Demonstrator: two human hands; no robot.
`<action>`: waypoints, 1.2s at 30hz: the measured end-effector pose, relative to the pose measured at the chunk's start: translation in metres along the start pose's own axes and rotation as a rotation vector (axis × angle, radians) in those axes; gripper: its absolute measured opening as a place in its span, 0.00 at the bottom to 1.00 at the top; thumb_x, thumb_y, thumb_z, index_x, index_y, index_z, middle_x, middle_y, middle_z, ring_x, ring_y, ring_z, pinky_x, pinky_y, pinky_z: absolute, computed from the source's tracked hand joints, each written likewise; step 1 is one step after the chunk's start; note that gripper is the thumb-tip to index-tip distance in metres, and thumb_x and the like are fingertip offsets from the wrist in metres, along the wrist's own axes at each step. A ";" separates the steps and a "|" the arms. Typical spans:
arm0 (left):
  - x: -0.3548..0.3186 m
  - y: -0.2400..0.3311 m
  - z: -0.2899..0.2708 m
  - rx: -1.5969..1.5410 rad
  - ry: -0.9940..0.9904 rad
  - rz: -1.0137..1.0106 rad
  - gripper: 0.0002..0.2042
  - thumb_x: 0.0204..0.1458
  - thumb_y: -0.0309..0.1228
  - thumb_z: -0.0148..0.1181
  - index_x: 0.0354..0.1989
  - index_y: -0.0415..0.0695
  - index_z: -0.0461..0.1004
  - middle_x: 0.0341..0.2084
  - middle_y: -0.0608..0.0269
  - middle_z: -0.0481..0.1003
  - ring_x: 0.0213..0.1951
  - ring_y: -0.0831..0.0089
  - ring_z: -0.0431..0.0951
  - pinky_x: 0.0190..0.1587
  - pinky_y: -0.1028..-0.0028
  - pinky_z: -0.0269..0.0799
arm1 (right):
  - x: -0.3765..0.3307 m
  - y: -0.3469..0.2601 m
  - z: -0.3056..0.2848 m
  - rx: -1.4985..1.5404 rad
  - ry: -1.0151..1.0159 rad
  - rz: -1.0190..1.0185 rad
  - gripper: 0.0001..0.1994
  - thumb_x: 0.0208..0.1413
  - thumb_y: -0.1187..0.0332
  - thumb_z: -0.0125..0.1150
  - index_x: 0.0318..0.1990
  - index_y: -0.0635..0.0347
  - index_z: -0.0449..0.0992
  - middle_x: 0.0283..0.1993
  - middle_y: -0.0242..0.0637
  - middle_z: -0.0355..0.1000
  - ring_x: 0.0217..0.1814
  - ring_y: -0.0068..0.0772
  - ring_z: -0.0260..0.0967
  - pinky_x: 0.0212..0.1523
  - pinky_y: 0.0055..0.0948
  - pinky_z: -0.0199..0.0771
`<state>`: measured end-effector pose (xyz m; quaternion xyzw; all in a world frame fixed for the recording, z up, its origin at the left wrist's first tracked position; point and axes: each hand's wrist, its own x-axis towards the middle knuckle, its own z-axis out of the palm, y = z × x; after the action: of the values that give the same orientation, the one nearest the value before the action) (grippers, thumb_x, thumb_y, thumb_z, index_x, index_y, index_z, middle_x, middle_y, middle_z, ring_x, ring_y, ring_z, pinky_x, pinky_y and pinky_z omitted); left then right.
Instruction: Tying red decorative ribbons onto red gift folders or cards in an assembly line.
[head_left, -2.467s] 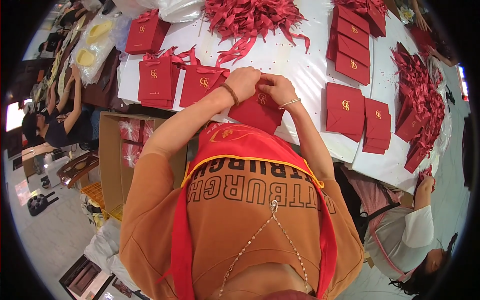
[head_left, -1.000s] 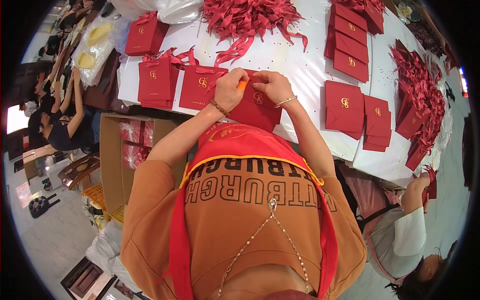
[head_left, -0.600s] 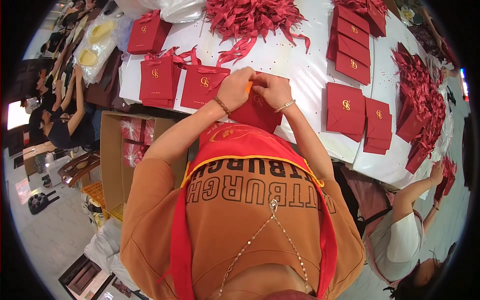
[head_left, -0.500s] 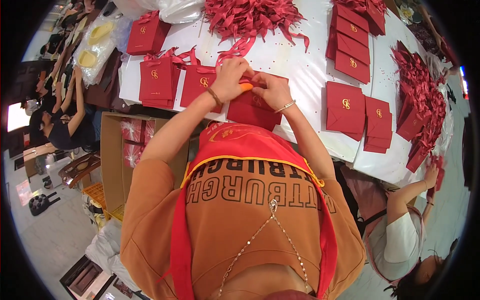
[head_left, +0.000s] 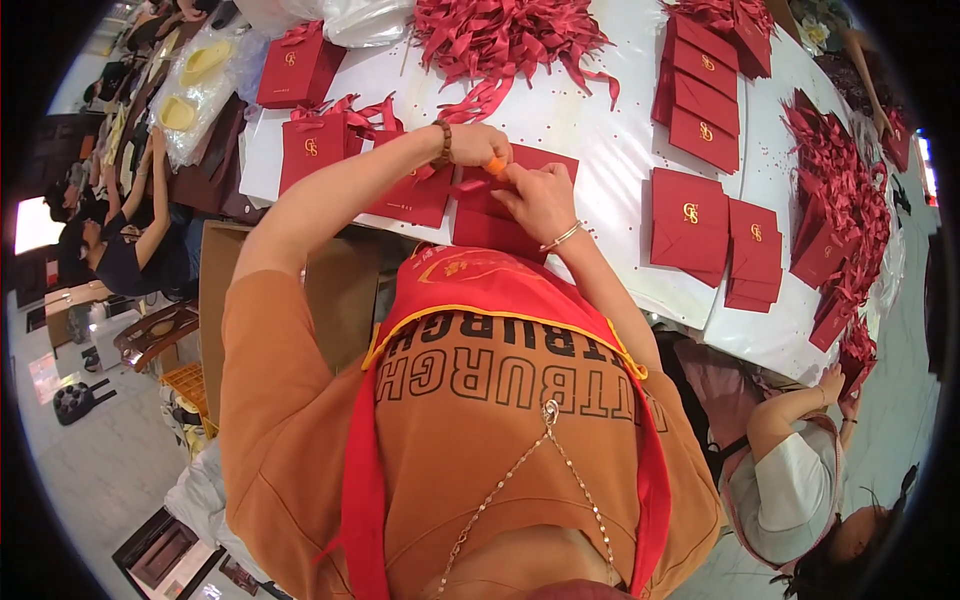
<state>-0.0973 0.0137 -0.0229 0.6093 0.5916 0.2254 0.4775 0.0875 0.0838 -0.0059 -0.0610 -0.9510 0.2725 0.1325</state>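
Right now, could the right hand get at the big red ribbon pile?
Probably yes: mostly white tabletop lies between the right hand and the ribbon pile, though that hand is busy at a red bag.

Left grip (head_left: 480,146), right grip (head_left: 541,203), over red bag (head_left: 492,230)

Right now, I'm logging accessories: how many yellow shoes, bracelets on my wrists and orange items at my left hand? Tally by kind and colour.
Yellow shoes: 2
Brown bracelet: 1
Silver bracelet: 1
Orange item at your left hand: 1
Total: 5
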 end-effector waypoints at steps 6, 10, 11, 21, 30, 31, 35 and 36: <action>0.014 -0.004 0.000 -0.208 0.483 -0.311 0.10 0.48 0.36 0.53 0.22 0.42 0.71 0.28 0.66 0.71 0.26 0.78 0.70 0.30 0.80 0.63 | -0.001 0.007 0.001 0.109 -0.026 0.053 0.08 0.42 0.61 0.60 0.31 0.49 0.72 0.19 0.32 0.70 0.25 0.33 0.67 0.36 0.33 0.53; -0.002 0.010 0.019 -0.605 0.583 -0.519 0.22 0.53 0.48 0.45 0.49 0.44 0.61 0.22 0.67 0.67 0.22 0.80 0.68 0.25 0.78 0.63 | -0.003 0.019 0.000 0.319 0.155 0.173 0.13 0.43 0.60 0.59 0.37 0.50 0.73 0.23 0.35 0.73 0.25 0.36 0.70 0.30 0.33 0.65; -0.008 0.016 0.026 -0.562 0.560 -0.503 0.23 0.53 0.48 0.45 0.50 0.44 0.60 0.26 0.65 0.67 0.22 0.80 0.67 0.25 0.79 0.63 | -0.002 0.025 -0.001 0.325 0.160 0.142 0.15 0.43 0.61 0.59 0.41 0.50 0.73 0.25 0.37 0.73 0.25 0.37 0.71 0.28 0.32 0.69; -0.088 0.042 0.003 -0.503 0.214 -0.290 0.32 0.43 0.27 0.58 0.58 0.42 0.51 0.18 0.69 0.66 0.19 0.84 0.65 0.21 0.84 0.60 | -0.001 0.055 -0.018 0.303 0.011 0.410 0.15 0.44 0.60 0.58 0.42 0.49 0.74 0.35 0.41 0.73 0.36 0.41 0.71 0.37 0.33 0.68; -0.131 0.044 -0.007 -1.091 0.670 0.057 0.17 0.45 0.23 0.57 0.45 0.35 0.67 0.29 0.64 0.69 0.24 0.83 0.66 0.29 0.85 0.63 | -0.002 0.066 0.001 0.259 -0.058 0.462 0.16 0.44 0.59 0.58 0.43 0.48 0.74 0.36 0.38 0.73 0.38 0.40 0.70 0.37 0.34 0.68; -0.131 0.044 -0.008 -1.125 0.622 0.233 0.18 0.45 0.22 0.55 0.47 0.33 0.65 0.32 0.61 0.69 0.28 0.82 0.68 0.33 0.84 0.65 | -0.001 0.065 0.001 0.249 -0.066 0.449 0.16 0.44 0.59 0.58 0.43 0.48 0.74 0.36 0.38 0.73 0.38 0.40 0.70 0.37 0.34 0.68; -0.116 0.085 -0.011 -1.158 0.811 0.307 0.17 0.48 0.22 0.52 0.48 0.34 0.64 0.33 0.61 0.72 0.31 0.80 0.70 0.33 0.81 0.65 | 0.004 0.059 0.002 0.253 -0.105 0.438 0.16 0.44 0.58 0.58 0.42 0.48 0.74 0.35 0.38 0.74 0.37 0.40 0.70 0.37 0.35 0.68; -0.111 0.084 -0.013 -1.158 0.812 0.310 0.17 0.48 0.22 0.52 0.48 0.34 0.64 0.33 0.61 0.72 0.31 0.80 0.70 0.33 0.81 0.65 | 0.006 0.057 0.002 0.232 -0.111 0.418 0.15 0.44 0.58 0.58 0.41 0.48 0.74 0.34 0.38 0.74 0.37 0.40 0.71 0.36 0.35 0.68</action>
<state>-0.0877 -0.0729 0.0865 0.2037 0.4147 0.7764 0.4287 0.0842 0.1322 -0.0366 -0.2258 -0.8859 0.4043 0.0269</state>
